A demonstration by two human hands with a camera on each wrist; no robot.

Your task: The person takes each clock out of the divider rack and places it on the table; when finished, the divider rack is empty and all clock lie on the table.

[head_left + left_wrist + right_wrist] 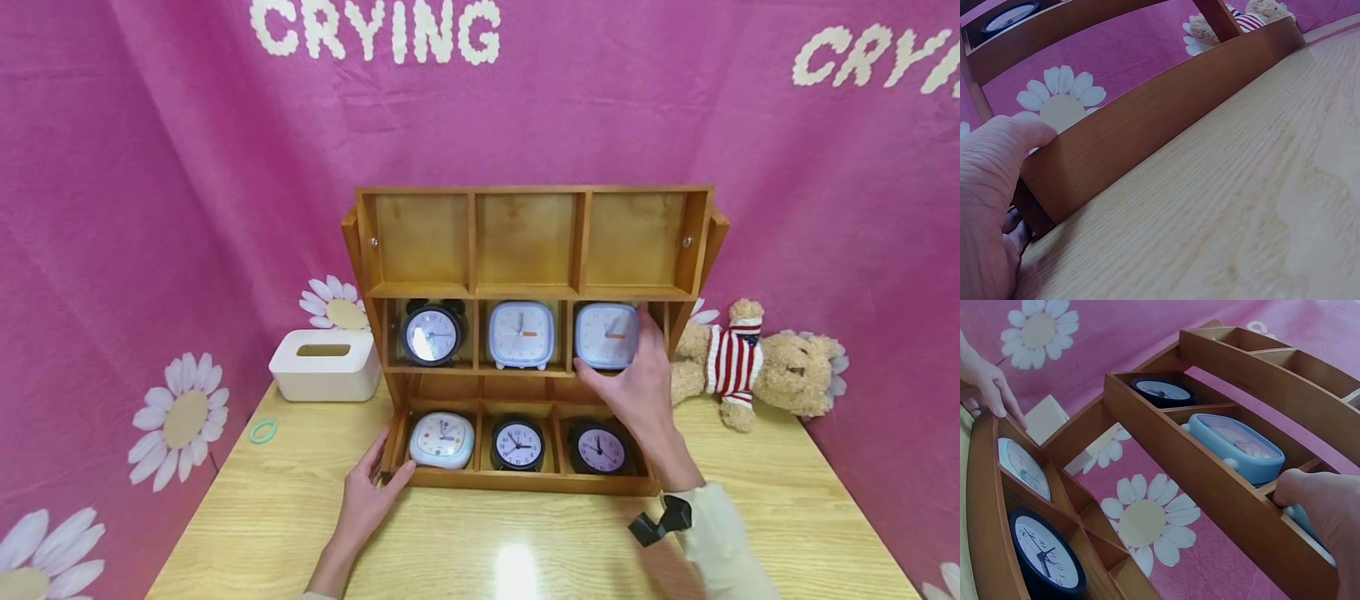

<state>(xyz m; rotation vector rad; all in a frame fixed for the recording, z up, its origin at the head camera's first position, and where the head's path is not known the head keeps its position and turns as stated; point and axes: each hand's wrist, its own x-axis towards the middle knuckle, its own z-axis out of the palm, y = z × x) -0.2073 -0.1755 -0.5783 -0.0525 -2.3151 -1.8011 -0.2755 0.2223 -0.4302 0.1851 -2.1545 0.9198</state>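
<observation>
A tiered wooden rack (528, 481) stands on the table with alarm clocks in its lower and middle tiers. My left hand (366, 500) grips its lower left corner, thumb (1032, 132) over the front board and fingers along the side. In the middle tier's right compartment, my right hand (647, 392) holds a light blue square alarm clock (606, 335) between thumb and fingers. A matching blue clock (521, 335) sits in the centre, beside a round black clock (431, 335). Below are a pale rounded clock (442, 440) and two round black clocks, one central (517, 444), one right (597, 448).
The rack's top tier (527, 242) holds no clocks. A white tissue box (326, 383) and a green ring (263, 431) lie to the left. On the right, a teddy bear (731, 362) in a striped shirt lies against the pink curtain (225, 167).
</observation>
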